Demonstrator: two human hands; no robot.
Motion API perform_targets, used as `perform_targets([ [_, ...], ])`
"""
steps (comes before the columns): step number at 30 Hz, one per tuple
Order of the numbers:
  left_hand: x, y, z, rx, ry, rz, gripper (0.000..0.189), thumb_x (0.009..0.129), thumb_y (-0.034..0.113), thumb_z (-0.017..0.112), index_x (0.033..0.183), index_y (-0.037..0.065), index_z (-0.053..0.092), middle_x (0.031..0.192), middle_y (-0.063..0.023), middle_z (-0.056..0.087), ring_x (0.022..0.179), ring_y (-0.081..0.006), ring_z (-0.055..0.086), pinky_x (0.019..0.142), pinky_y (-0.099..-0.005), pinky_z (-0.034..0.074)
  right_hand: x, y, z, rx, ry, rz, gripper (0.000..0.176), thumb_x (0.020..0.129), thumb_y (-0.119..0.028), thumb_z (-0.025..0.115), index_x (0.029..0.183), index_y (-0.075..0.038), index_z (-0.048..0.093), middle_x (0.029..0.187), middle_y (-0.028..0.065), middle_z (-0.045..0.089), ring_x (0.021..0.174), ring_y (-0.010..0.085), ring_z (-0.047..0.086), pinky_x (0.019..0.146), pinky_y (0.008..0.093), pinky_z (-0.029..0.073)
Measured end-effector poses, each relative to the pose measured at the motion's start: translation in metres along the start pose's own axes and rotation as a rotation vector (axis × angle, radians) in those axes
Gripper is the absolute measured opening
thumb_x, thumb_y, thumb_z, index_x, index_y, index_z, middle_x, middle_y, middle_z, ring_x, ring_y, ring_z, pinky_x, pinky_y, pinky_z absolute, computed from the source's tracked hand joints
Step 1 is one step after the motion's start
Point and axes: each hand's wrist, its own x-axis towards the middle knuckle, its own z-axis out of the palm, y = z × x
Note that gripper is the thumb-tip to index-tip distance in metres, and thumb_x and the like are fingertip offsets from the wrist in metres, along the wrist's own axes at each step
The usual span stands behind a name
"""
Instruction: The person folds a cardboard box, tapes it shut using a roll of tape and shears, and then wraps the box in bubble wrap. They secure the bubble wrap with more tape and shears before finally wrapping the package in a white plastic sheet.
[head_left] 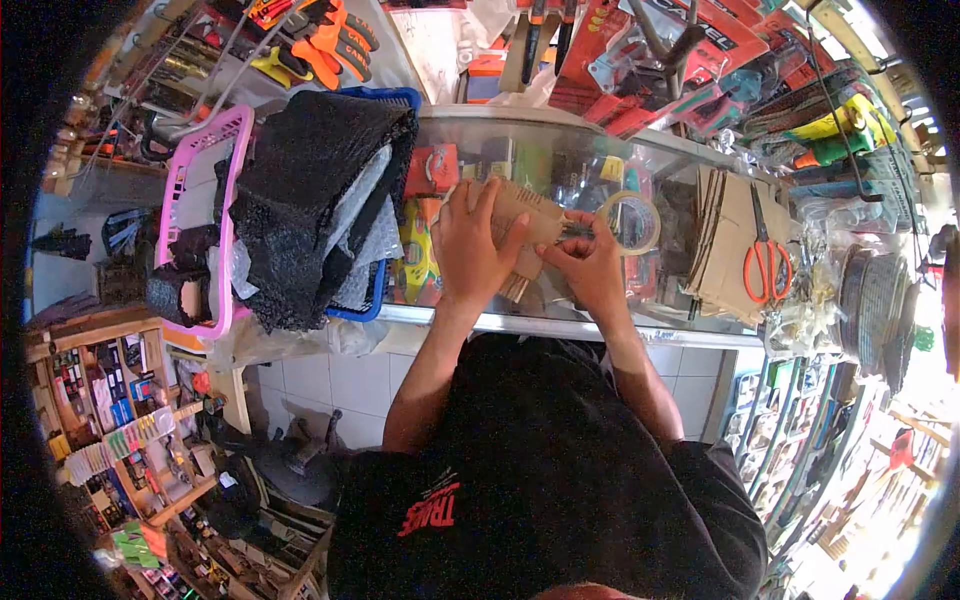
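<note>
On my feed, orange-and-black gloves (338, 42) lie at the far left, and red-carded packages (728, 35) crowd the far side. I can see a red box (431, 169) under the table's (700, 337) glass, grey coils (868, 290) at right, and wooden shelves (183, 500) with small boxes lower left.

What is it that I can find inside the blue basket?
Black bubble wrap and some clear bubble wrap are in the blue basket. Whatever lies beneath them is covered and cannot be seen.
</note>
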Motion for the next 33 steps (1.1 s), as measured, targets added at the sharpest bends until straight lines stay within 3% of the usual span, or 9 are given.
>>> perform_targets([
  [3, 0.002, 0.000, -0.002, 0.000, -0.011, -0.005, 0.065, 0.091, 0.044, 0.075, 0.144, 0.011, 0.059, 0.142, -0.0257, 0.055, 0.129, -0.0437, 0.054, 0.103, -0.0548, 0.043, 0.000, -0.001, 0.000, -0.006, -0.008, 0.011, 0.065, 0.082, -0.010, 0.088, 0.135, 0.002, 0.053, 0.082, 0.0072, 0.073, 0.073, 0.0123, 0.068, 0.067, 0.0282, 0.054],
  [6, 0.001, 0.001, -0.001, 0.018, -0.012, -0.009, 0.065, 0.091, 0.044, 0.075, 0.145, 0.011, 0.058, 0.141, -0.0252, 0.055, 0.130, -0.0434, 0.053, 0.103, -0.0546, 0.043, 0.001, 0.002, 0.003, -0.082, 0.031, -0.104, 0.063, 0.083, -0.010, 0.087, 0.135, 0.002, 0.053, 0.080, 0.0058, 0.072, 0.072, 0.0110, 0.068, 0.066, 0.0276, 0.054],
  [15, 0.006, 0.001, -0.018, -0.012, -0.118, 0.092, 0.099, 0.081, 0.062, 0.079, 0.152, 0.002, 0.049, 0.144, -0.0343, 0.046, 0.127, -0.0502, 0.051, 0.104, -0.0577, 0.043, -0.001, 0.002, -0.001, -0.009, 0.015, -0.077, 0.064, 0.085, -0.017, 0.089, 0.134, 0.003, 0.054, 0.080, 0.0047, 0.072, 0.074, 0.0097, 0.067, 0.067, 0.0262, 0.053],
  [21, 0.008, 0.002, -0.019, -0.046, -0.186, 0.063, 0.110, 0.080, 0.071, 0.076, 0.156, -0.001, 0.043, 0.146, -0.0353, 0.042, 0.129, -0.0507, 0.048, 0.108, -0.0595, 0.039, 0.000, 0.013, -0.003, 0.126, -0.007, -0.023, 0.067, 0.084, -0.017, 0.090, 0.136, 0.005, 0.054, 0.083, 0.0068, 0.074, 0.079, 0.0124, 0.071, 0.071, 0.0265, 0.056],
  [27, 0.007, -0.002, -0.014, 0.008, -0.180, 0.084, 0.115, 0.079, 0.075, 0.074, 0.159, 0.000, 0.039, 0.146, -0.0343, 0.043, 0.131, -0.0519, 0.046, 0.114, -0.0636, 0.030, -0.005, 0.014, -0.007, 0.203, -0.066, -0.032, 0.065, 0.089, -0.014, 0.087, 0.140, 0.005, 0.051, 0.089, 0.0076, 0.075, 0.083, 0.0138, 0.071, 0.075, 0.0278, 0.057],
  [30, 0.007, 0.002, -0.018, -0.001, -0.240, 0.038, 0.116, 0.078, 0.074, 0.075, 0.160, 0.000, 0.038, 0.149, -0.0352, 0.041, 0.135, -0.0524, 0.044, 0.114, -0.0642, 0.030, -0.005, 0.021, -0.010, 0.337, -0.131, -0.052, 0.062, 0.092, -0.010, 0.083, 0.142, 0.003, 0.049, 0.094, 0.0083, 0.075, 0.088, 0.0140, 0.071, 0.077, 0.0285, 0.058],
  [33, 0.009, 0.003, -0.016, 0.046, -0.230, 0.044, 0.116, 0.078, 0.072, 0.076, 0.161, 0.001, 0.038, 0.151, -0.0360, 0.040, 0.137, -0.0532, 0.043, 0.114, -0.0650, 0.031, -0.007, 0.015, -0.012, 0.272, -0.146, 0.041, 0.057, 0.094, -0.007, 0.080, 0.141, 0.002, 0.049, 0.095, 0.0090, 0.075, 0.091, 0.0144, 0.071, 0.079, 0.0287, 0.058],
])
